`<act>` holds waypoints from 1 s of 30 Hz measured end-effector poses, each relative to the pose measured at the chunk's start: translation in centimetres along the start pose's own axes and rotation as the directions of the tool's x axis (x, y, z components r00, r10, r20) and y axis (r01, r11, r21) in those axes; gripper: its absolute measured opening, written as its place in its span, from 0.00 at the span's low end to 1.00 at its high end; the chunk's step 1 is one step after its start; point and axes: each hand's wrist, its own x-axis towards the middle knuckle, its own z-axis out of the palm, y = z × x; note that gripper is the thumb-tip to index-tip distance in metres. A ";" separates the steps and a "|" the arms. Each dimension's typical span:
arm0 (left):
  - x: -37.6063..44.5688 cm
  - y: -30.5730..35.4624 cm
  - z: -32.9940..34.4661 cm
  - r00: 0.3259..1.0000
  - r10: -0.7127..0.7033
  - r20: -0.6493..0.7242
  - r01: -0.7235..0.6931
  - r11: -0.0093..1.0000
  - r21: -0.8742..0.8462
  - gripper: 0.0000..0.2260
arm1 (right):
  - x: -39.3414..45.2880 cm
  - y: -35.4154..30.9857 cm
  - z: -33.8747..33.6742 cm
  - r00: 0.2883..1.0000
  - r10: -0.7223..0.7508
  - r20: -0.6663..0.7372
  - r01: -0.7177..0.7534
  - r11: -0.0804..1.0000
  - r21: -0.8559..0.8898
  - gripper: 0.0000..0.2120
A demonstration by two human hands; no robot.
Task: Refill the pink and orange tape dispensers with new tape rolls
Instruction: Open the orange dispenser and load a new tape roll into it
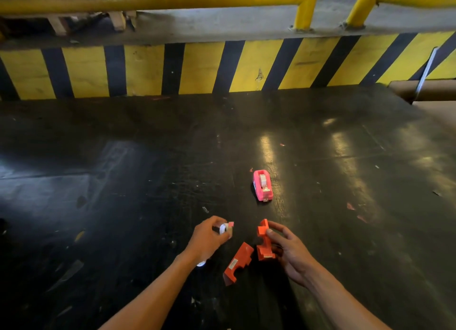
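The pink tape dispenser (pixel 262 189) stands upright on the dark table (pixel 123 181) with a tape roll inside it. The orange dispenser is split in two. My right hand (pixel 287 249) grips one orange half (pixel 263 240), held upright just above the table. The other orange half (pixel 238 262) lies flat on the table between my hands. My left hand (pixel 209 238) pinches a small white tape roll (pixel 225 228) with a pink tab at its end. A white object (pixel 201 263) peeks out under my left wrist; most of it is hidden.
A yellow and black striped wall (pixel 222 67) runs along the table's far edge, with yellow rails (pixel 153 1) above it. Cardboard boxes (pixel 434 95) sit at the far right. Small scraps of tape and paper litter the table surface.
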 end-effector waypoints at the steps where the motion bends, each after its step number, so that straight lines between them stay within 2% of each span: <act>1: -0.2 0.4 0.2 0.999 -0.050 -0.016 0.048 0.992 -0.113 0.11 | 0.0 0.0 0.2 1.000 0.002 0.005 -0.002 1.000 -0.003 0.17; 4: -0.7 1.5 0.8 0.984 -0.173 0.037 0.171 0.881 -0.441 0.13 | -0.2 -0.1 1.0 1.000 -0.004 0.022 0.005 1.000 -0.018 0.15; 6: -1.0 2.0 1.1 0.970 -0.231 0.077 0.231 0.773 -0.591 0.15 | -0.3 -0.3 1.4 0.999 -0.017 0.028 0.018 0.999 -0.033 0.15; 10: -1.3 3.4 1.7 0.948 -0.292 0.125 0.271 0.539 -0.798 0.13 | -0.5 -0.5 2.0 0.998 -0.033 0.059 0.037 0.997 -0.065 0.17; 12: -1.1 3.9 1.9 0.940 -0.308 0.145 0.282 0.465 -0.839 0.12 | -0.5 -0.5 2.1 0.996 -0.040 0.080 0.047 0.995 -0.087 0.18; 15: -1.0 4.5 2.4 0.925 -0.337 0.177 0.330 0.478 -0.814 0.13 | -0.2 -0.2 2.3 0.995 -0.044 0.088 0.055 0.990 -0.127 0.22; 20: -1.9 5.2 2.8 0.917 -0.293 0.269 0.396 0.598 -0.697 0.16 | 0.1 -0.3 2.6 0.994 -0.096 0.050 0.101 0.988 -0.113 0.25; 25: -2.5 5.3 2.6 0.941 -0.236 0.243 0.338 0.634 -0.695 0.17 | -0.1 -0.4 2.4 0.994 -0.097 0.046 0.102 0.987 -0.124 0.24; 30: -2.8 4.7 2.2 0.956 -0.159 0.246 0.279 0.748 -0.602 0.17 | -0.4 -0.8 2.2 0.996 -0.019 0.093 0.032 0.990 -0.135 0.21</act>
